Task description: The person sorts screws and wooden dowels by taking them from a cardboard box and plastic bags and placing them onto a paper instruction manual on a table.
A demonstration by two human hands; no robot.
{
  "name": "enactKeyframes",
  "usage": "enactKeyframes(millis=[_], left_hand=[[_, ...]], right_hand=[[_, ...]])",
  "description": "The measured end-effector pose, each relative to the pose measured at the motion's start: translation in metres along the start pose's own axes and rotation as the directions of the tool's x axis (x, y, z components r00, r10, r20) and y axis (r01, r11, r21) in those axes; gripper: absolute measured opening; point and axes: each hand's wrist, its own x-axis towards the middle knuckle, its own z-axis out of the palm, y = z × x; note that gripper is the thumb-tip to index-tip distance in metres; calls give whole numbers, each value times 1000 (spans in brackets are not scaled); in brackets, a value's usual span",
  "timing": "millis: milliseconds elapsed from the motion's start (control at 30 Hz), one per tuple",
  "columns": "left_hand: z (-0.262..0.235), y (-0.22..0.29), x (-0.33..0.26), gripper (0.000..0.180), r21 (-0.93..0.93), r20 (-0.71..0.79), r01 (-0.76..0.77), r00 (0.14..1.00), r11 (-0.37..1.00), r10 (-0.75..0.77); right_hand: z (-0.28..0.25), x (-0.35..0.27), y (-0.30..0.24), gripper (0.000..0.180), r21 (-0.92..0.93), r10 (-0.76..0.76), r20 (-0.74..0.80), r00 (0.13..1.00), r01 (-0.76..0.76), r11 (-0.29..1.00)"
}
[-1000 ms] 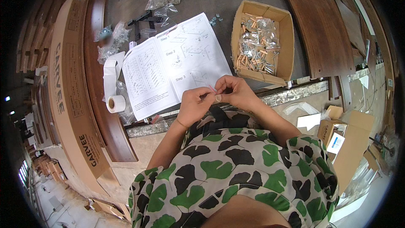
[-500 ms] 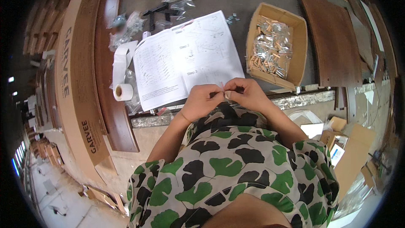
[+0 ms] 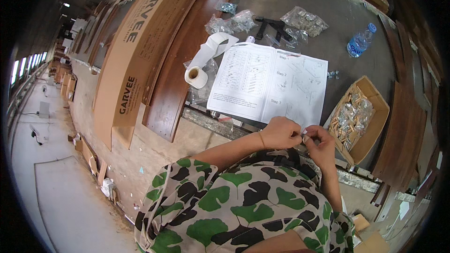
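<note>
My left hand [image 3: 281, 133] and my right hand [image 3: 321, 146] meet at the table's near edge, fingertips pinched together. Between them is a small whitish piece [image 3: 304, 131], mostly hidden by the fingers; its kind cannot be made out. Just beyond lies an open instruction booklet [image 3: 269, 84] with printed diagrams, its lower right part close to my fingers. Right of my right hand stands an open cardboard box [image 3: 377, 126] holding wooden dowels and metal hardware [image 3: 349, 117], some of it in clear plastic.
A roll of white labels [image 3: 196, 77] stands left of the booklet. Clear bags of hardware [image 3: 304, 21], black brackets [image 3: 273, 28] and a water bottle [image 3: 361, 41] are farther back. Brown boards [image 3: 173, 98] and a long carton [image 3: 133, 65] line the left; another brown board [image 3: 403, 136] lies right.
The view has swung to the left, so table and hands appear farther right and tilted. Both hands stay pinched together on the small piece.
</note>
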Motion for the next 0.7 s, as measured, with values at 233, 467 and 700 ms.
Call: enactKeyframes(millis=[233, 467, 700], left_hand=[[-4, -3, 0, 18, -144, 36, 0, 999, 990, 5], [-6, 4, 2, 15, -260, 14, 22, 1000, 965, -19], [-5, 14, 4, 18, -357, 32, 40, 999, 933, -31]], right_hand=[[-2, 1, -2, 9, 59, 9, 103, 995, -15, 998], [-4, 3, -2, 11, -34, -84, 50, 995, 86, 996], [-2, 3, 4, 10, 207, 32, 71, 997, -46, 977]])
